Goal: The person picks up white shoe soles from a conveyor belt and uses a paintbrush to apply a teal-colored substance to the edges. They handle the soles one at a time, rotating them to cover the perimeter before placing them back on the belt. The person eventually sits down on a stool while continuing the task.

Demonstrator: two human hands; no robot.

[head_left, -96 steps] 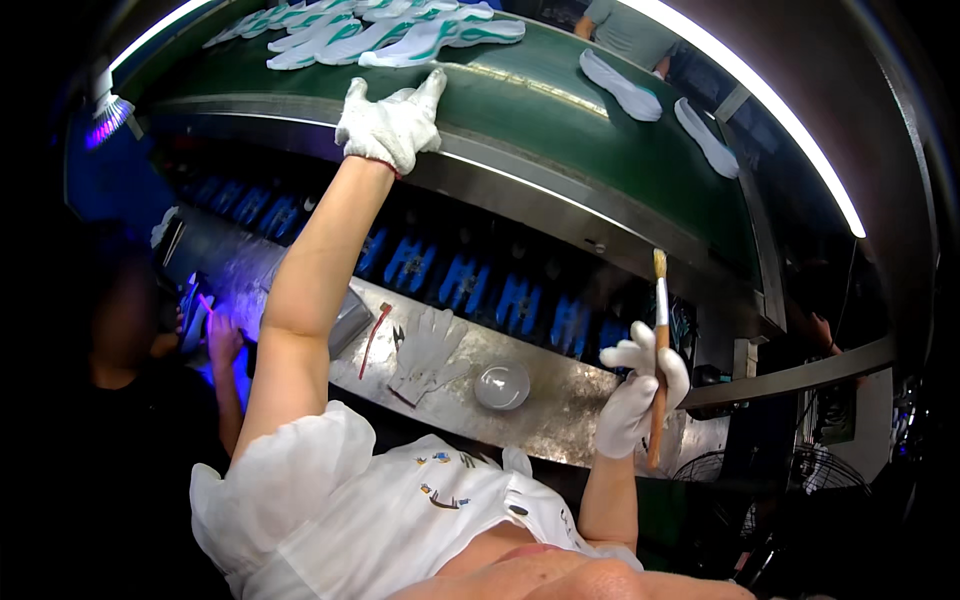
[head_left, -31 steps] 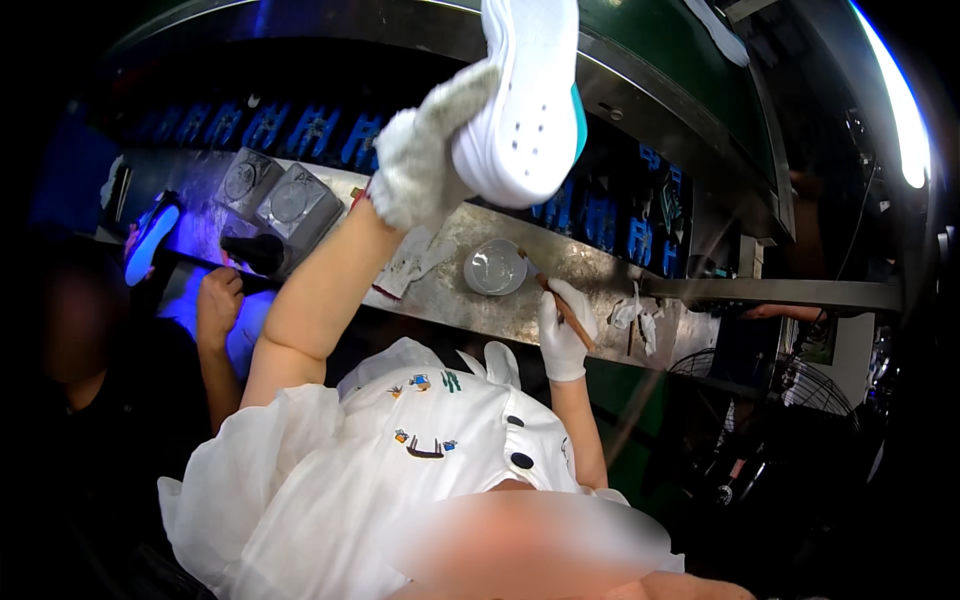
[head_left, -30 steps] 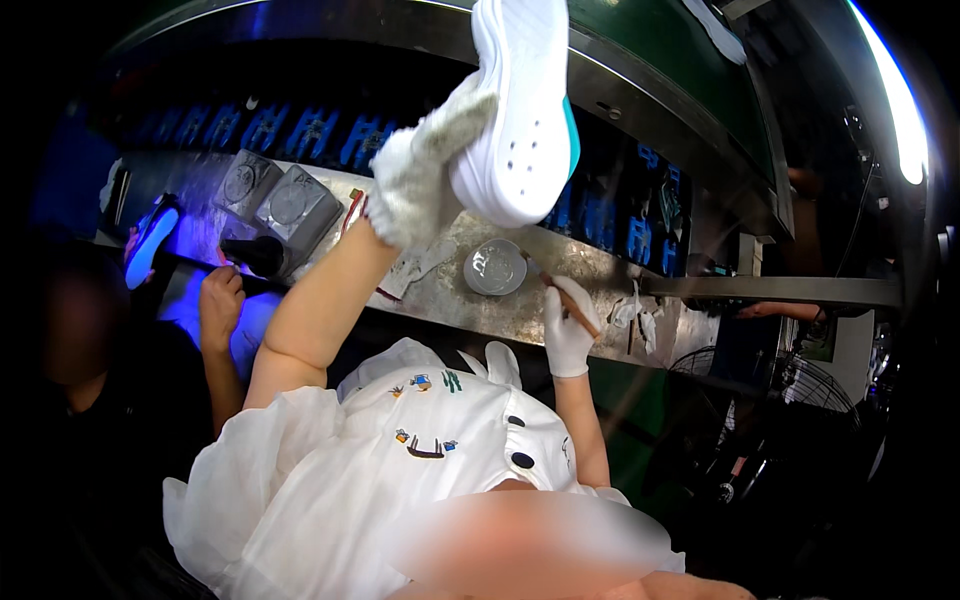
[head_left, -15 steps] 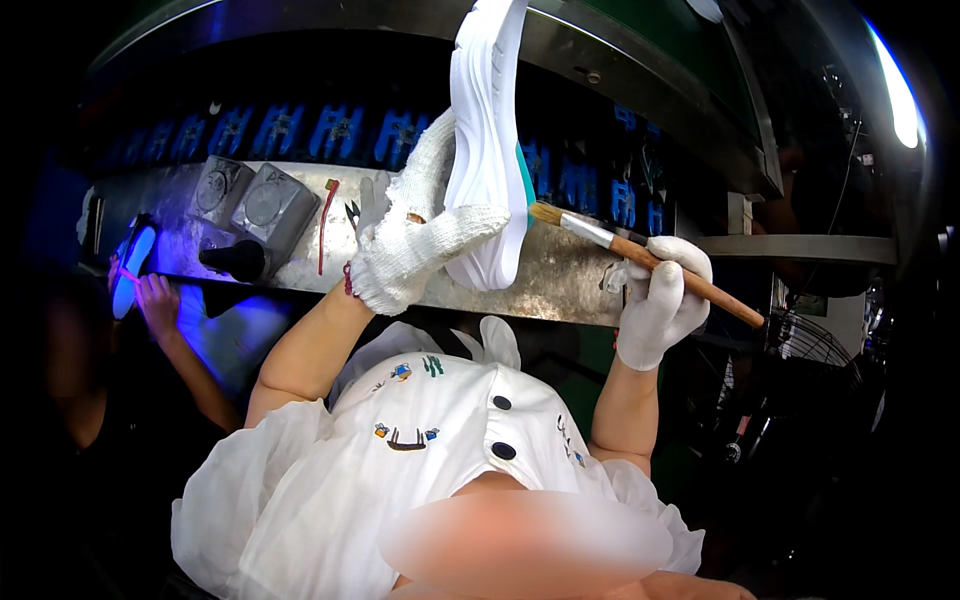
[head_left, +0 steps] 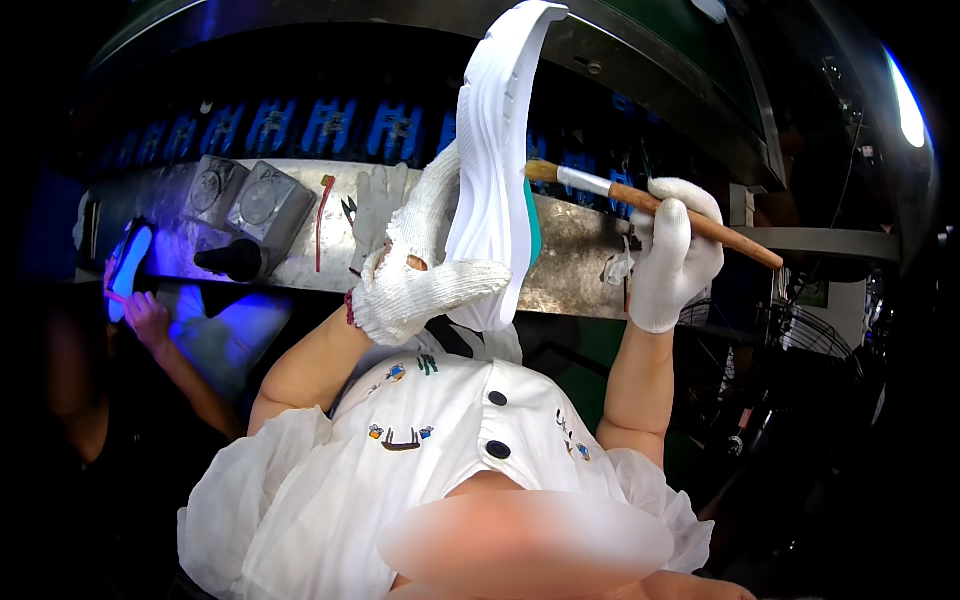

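"Sole (head_left: pixel 490 180), white with teal edge; position?"

"Held up mid-scene, seen across the surface (head_left: pixel 570 265), long axis near to far; left hand (head_left: pixel 405 290), gloved, fingers holding its near half."

"Right hand (head_left: pixel 678 245)?"

"Gloved, right of the sole; fingers gripping a brush (head_left: pixel 635 195), bristles toward the sole's right side; contact cannot be told; grey blocks (head_left: pixel 265 205) on the surface, left."

The metal counter (head_left: pixel 570 268) looks blotchy from where I stand. Two grey blocks (head_left: pixel 268 205) sit on it, and right of them lie a thin red stick (head_left: pixel 322 228) and a pale glove (head_left: pixel 375 208).
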